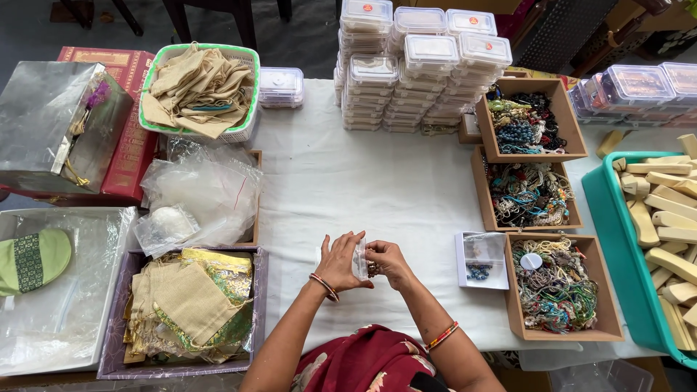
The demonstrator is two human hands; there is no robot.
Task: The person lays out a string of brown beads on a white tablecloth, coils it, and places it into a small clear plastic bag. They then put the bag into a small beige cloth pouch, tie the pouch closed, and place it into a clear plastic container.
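Note:
My left hand (340, 260) and my right hand (388, 263) meet over the white tablecloth (363, 181) near its front edge. Together they hold a small clear plastic pouch (360, 259) between the fingers. The right hand's fingers also pinch a small dark beaded item (372, 269) at the pouch's edge. Both wrists wear bangles. To the right lies a small white box (483, 259) with clear pouches and dark beads in it.
Three brown boxes of beaded strings (555, 287) line the right side beside a teal tub of wooden pieces (657, 225). Stacked clear lidded containers (414, 65) stand at the back. A basket of cloth bags (200, 91), loose plastic bags (200, 192) and a tray of jute pouches (189, 305) are left.

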